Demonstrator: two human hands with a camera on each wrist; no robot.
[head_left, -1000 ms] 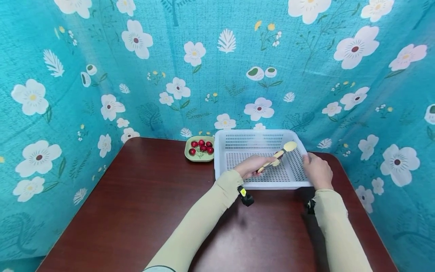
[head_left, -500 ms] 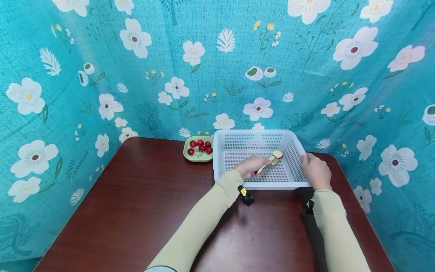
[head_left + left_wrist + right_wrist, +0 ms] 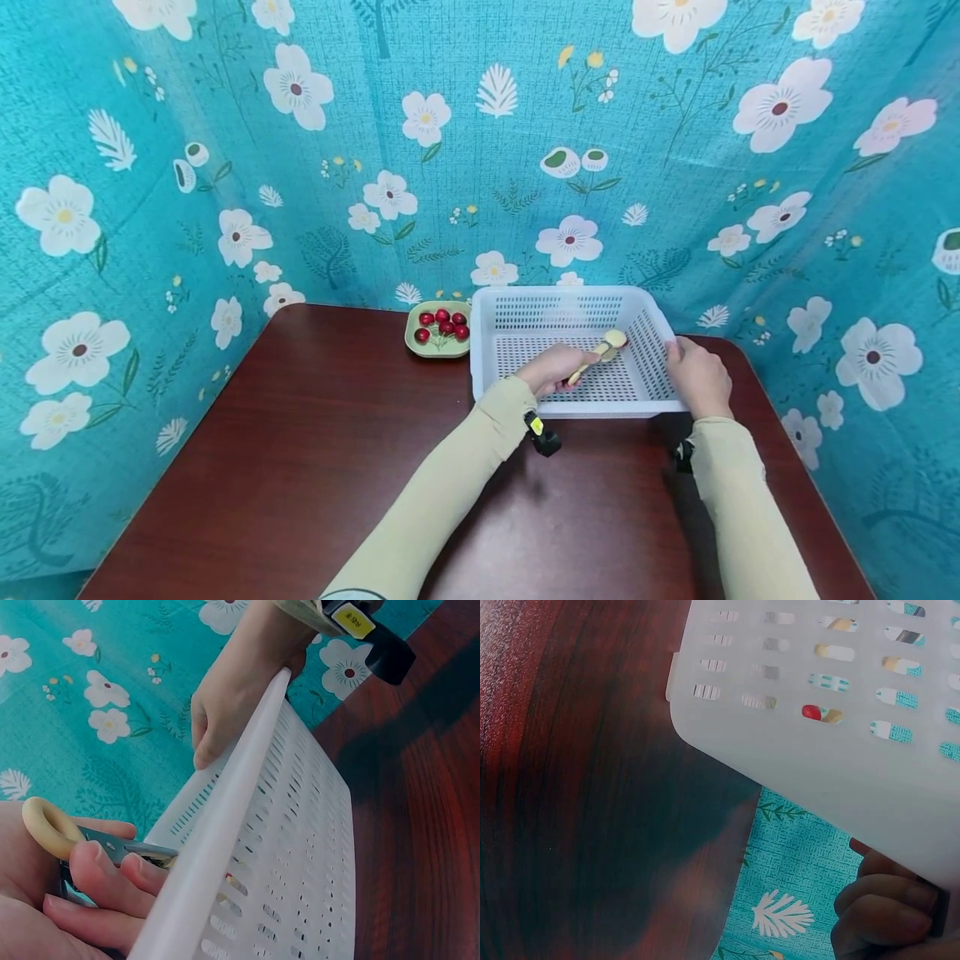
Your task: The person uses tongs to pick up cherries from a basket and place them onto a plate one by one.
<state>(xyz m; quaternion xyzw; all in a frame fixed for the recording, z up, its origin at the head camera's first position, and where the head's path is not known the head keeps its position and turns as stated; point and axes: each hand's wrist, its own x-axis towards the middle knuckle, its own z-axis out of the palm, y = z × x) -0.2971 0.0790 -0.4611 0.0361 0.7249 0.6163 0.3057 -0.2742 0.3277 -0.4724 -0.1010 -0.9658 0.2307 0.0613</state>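
Observation:
My left hand (image 3: 553, 368) reaches over the front of the white perforated basket (image 3: 581, 408) and holds a pair of tongs (image 3: 615, 337) with beige spoon-shaped ends. In the left wrist view the metal arms of the tongs (image 3: 112, 844) pass between the fingers, with a beige loop at the near end. A red cherry-like fruit (image 3: 811, 712) shows through the basket's holes in the right wrist view, right by the tongs' ends. At the basket's right side, my right hand (image 3: 701, 379) grips the rim, fingers curled on the outside.
A small green dish (image 3: 438, 353) with several red cherry-like fruits stands left of the basket. The dark red-brown table (image 3: 337, 417) stretches toward me. Behind it and along both sides hangs a blue flowered cloth (image 3: 480, 167).
The ends of the tongs were spread apart and have come together, the upper one dropping down and left toward the red fruit. My right hand keeps its place on the rim.

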